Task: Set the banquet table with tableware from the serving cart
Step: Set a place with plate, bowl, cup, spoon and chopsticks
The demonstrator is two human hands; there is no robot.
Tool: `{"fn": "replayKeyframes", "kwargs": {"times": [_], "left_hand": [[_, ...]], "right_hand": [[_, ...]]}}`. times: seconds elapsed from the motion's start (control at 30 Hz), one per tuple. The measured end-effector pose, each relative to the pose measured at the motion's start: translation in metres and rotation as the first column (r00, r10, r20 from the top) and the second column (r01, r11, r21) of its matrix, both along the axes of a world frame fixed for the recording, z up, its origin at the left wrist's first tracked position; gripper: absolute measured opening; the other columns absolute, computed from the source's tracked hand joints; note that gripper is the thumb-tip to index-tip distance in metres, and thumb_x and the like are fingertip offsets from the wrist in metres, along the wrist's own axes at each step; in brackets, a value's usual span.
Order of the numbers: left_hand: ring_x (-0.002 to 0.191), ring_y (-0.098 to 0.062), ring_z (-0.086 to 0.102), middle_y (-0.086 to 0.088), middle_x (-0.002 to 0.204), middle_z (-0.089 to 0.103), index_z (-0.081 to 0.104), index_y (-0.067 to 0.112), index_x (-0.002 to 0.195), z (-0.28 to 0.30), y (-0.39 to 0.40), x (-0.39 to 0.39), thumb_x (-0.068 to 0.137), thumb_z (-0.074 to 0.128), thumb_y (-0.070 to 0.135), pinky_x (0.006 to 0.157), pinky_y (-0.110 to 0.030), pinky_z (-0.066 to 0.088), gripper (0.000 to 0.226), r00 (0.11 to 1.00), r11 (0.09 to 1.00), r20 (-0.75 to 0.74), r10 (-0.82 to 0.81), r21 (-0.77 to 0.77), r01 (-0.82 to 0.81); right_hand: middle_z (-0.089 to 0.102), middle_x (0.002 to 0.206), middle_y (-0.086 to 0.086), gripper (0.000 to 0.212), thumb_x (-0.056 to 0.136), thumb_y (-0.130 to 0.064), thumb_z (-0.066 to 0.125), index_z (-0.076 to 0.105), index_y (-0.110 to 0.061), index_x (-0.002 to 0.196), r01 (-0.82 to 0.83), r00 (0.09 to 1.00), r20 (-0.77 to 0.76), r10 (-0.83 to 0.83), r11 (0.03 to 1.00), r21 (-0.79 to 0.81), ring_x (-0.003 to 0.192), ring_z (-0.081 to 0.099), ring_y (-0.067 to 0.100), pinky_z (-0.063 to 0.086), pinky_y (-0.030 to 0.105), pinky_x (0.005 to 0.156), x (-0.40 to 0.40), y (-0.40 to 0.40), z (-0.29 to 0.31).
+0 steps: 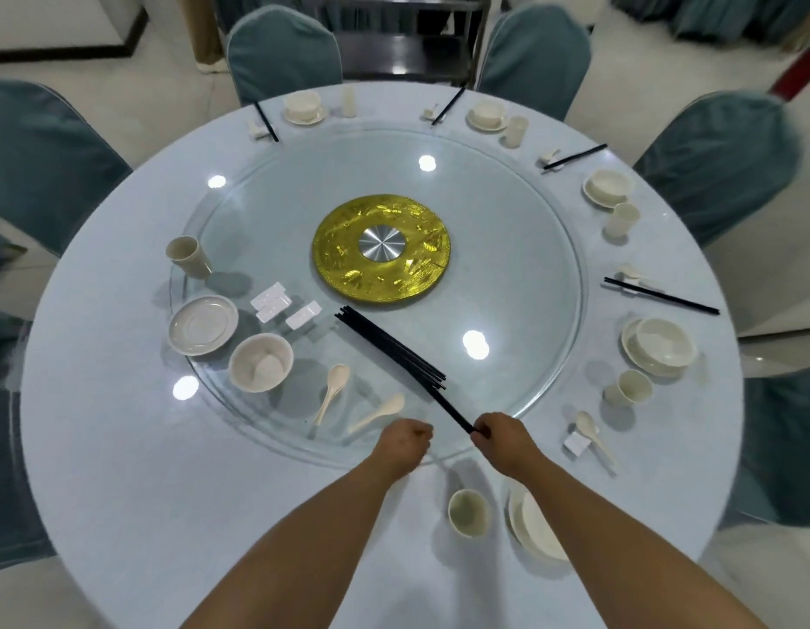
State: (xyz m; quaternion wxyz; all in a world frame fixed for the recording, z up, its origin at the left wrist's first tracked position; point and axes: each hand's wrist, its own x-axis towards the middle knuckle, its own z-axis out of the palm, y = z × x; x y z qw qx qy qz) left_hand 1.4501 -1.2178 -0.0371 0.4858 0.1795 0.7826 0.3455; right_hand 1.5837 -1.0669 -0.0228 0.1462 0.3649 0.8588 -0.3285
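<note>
My right hand (501, 440) pinches the near end of black chopsticks (448, 408) that reach back toward a bundle of several black chopsticks (387, 345) lying on the glass turntable (530, 247). My left hand (405, 442) hovers with curled fingers at the turntable's near edge and holds nothing I can see. On the turntable's left lie two cream spoons (333, 388), a bowl (260, 363), a plate (203, 324), a cup (187, 256) and three white chopstick rests (283, 306). Under my right forearm stand a cup (469, 513) and a plate with bowl (530, 528).
Place settings of bowl, cup, rest and chopsticks ring the far and right rim of the round table (121, 447). One setting at right (659, 347) has a spoon on a rest (589, 435) nearby. Teal-covered chairs (285, 52) surround the table; a metal cart (407, 38) stands beyond.
</note>
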Motion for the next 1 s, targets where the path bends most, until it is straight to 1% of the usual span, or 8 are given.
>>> {"fn": "replayKeyframes", "kwargs": {"times": [0.03, 0.1, 0.2, 0.4, 0.6, 0.8, 0.9, 1.0], "left_hand": [[0.087, -0.016, 0.062, -0.006, 0.097, 0.066, 0.067, 0.019, 0.087, 0.012, 0.003, 0.004, 0.093, 0.056, 0.012, 0.077, -0.024, 0.051, 0.014, 0.97, 0.984, 0.186, 0.154, 0.061, -0.168], [0.09, -0.017, 0.066, -0.006, 0.097, 0.068, 0.067, 0.014, 0.093, 0.031, 0.008, 0.01, 0.093, 0.063, 0.018, 0.082, -0.028, 0.056, 0.005, 0.834, 0.91, 0.448, 0.322, 0.097, -0.403], [0.105, -0.025, 0.069, -0.011, 0.113, 0.071, 0.063, 0.005, 0.114, 0.054, 0.013, 0.019, 0.095, 0.065, 0.019, 0.089, -0.04, 0.057, 0.024, 0.676, 0.808, 0.62, 0.397, 0.113, -0.578], [0.106, -0.028, 0.069, -0.015, 0.114, 0.07, 0.061, 0.003, 0.115, 0.082, 0.009, 0.035, 0.096, 0.061, 0.012, 0.077, -0.039, 0.058, 0.021, 0.608, 0.774, 0.705, 0.365, 0.133, -0.619], [0.106, -0.027, 0.069, -0.012, 0.11, 0.072, 0.063, 0.004, 0.113, 0.092, 0.006, 0.045, 0.097, 0.06, 0.012, 0.08, -0.04, 0.058, 0.019, 0.622, 0.804, 0.722, 0.304, 0.156, -0.574], [0.104, -0.028, 0.069, -0.013, 0.106, 0.072, 0.063, 0.004, 0.112, 0.095, 0.009, 0.059, 0.096, 0.061, 0.012, 0.075, -0.039, 0.059, 0.018, 0.625, 0.816, 0.731, 0.274, 0.167, -0.553], [0.107, -0.03, 0.069, -0.016, 0.109, 0.072, 0.063, 0.002, 0.113, 0.094, 0.014, 0.067, 0.095, 0.062, 0.011, 0.078, -0.042, 0.059, 0.02, 0.629, 0.82, 0.729, 0.27, 0.168, -0.547], [0.103, -0.03, 0.07, -0.016, 0.108, 0.072, 0.064, 0.0, 0.112, 0.091, 0.022, 0.077, 0.095, 0.062, 0.01, 0.077, -0.042, 0.059, 0.019, 0.631, 0.818, 0.722, 0.284, 0.161, -0.552]], "right_hand": [[0.066, 0.084, 0.004, 0.016, 0.093, -0.024, 0.059, 0.066, -0.009, 0.092, 0.027, 0.999, -0.017, -0.028, 0.996, -0.081, 0.077, 0.062, 0.019, 0.044, 0.023, 0.06, 0.008, -0.001, 0.008], [0.065, 0.075, 0.004, 0.012, 0.091, -0.022, 0.062, 0.066, -0.011, 0.087, 0.089, 0.995, -0.023, -0.098, 0.965, -0.245, 0.065, 0.062, 0.015, 0.051, 0.021, 0.056, 0.024, -0.005, 0.022], [0.065, 0.07, 0.005, 0.01, 0.089, -0.017, 0.064, 0.067, -0.01, 0.083, 0.131, 0.986, -0.049, -0.158, 0.928, -0.348, 0.061, 0.061, 0.016, 0.056, 0.028, 0.061, 0.043, -0.012, 0.04], [0.071, 0.072, 0.001, 0.01, 0.088, -0.02, 0.066, 0.074, -0.017, 0.082, 0.136, 0.985, -0.053, -0.164, 0.929, -0.343, 0.059, 0.063, 0.008, 0.052, 0.024, 0.055, 0.068, -0.022, 0.067], [0.071, 0.067, -0.011, 0.01, 0.086, -0.023, 0.066, 0.075, -0.027, 0.083, 0.159, 0.982, -0.053, -0.18, 0.95, -0.269, 0.055, 0.062, 0.002, 0.047, 0.019, 0.051, 0.09, -0.029, 0.081], [0.071, 0.07, 0.0, 0.013, 0.087, -0.026, 0.065, 0.075, -0.029, 0.08, 0.228, 0.972, 0.0, -0.235, 0.946, -0.231, 0.053, 0.058, 0.005, 0.046, 0.018, 0.051, 0.113, -0.036, 0.085], [0.074, 0.083, -0.005, 0.017, 0.087, -0.033, 0.062, 0.076, -0.025, 0.081, 0.257, 0.965, -0.019, -0.262, 0.957, -0.133, 0.068, 0.064, 0.005, 0.049, 0.017, 0.063, 0.116, -0.04, 0.086], [0.072, 0.096, -0.004, 0.028, 0.09, -0.043, 0.061, 0.073, -0.019, 0.095, 0.276, 0.959, -0.1, -0.267, 0.957, 0.091, 0.089, 0.064, 0.012, 0.049, 0.027, 0.082, 0.114, -0.044, 0.088]]}}
